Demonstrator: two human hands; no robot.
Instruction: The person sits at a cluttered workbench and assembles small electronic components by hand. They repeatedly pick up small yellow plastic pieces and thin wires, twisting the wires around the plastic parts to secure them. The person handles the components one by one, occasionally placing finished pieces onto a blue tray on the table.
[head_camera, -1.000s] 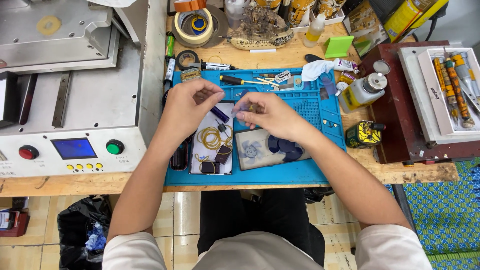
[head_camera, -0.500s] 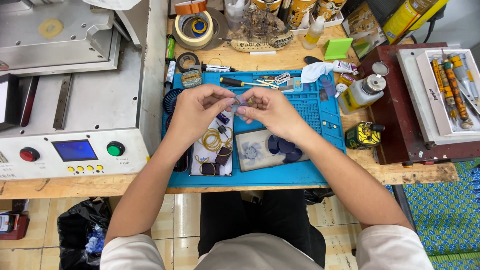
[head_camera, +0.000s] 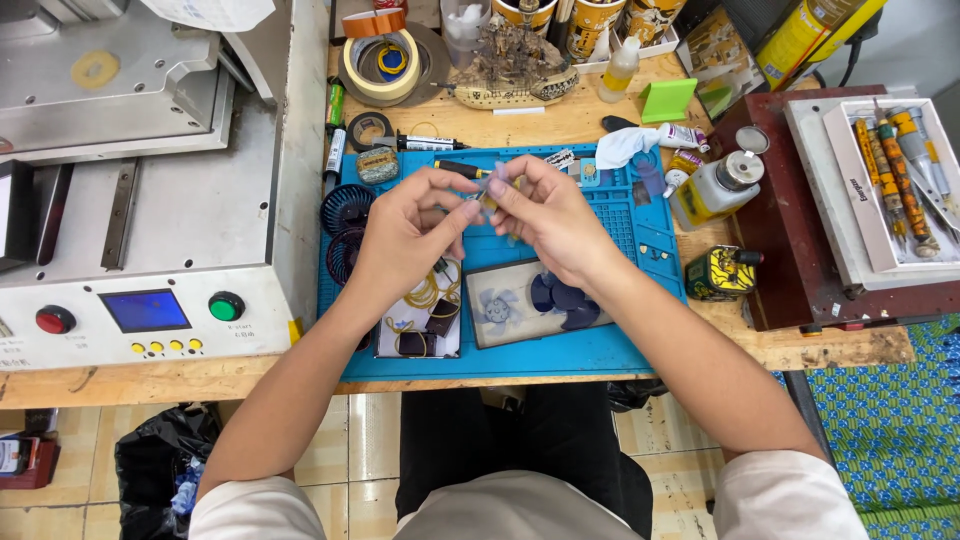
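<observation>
My left hand (head_camera: 405, 235) and my right hand (head_camera: 548, 218) meet over the blue work mat (head_camera: 610, 345), fingertips pinched together on one small part (head_camera: 487, 199) with a yellowish and clear look. It is too small to tell what it is. Below my hands lie an opened white device (head_camera: 420, 320) with gold coils and a grey tray (head_camera: 500, 312) with dark blue fan blades (head_camera: 562, 300). Two small black round fans (head_camera: 347, 207) sit at the mat's left edge.
A grey machine (head_camera: 150, 230) with a blue screen and red and green buttons fills the left. Tape rolls (head_camera: 385, 62), a liquid dispenser bottle (head_camera: 715, 190), a yellow tin (head_camera: 720, 273) and a white tray of screwdrivers (head_camera: 900, 170) surround the mat on the wooden bench.
Both hands rose from the opened device toward the far side of the mat and came together, fingertips now pinching the small part.
</observation>
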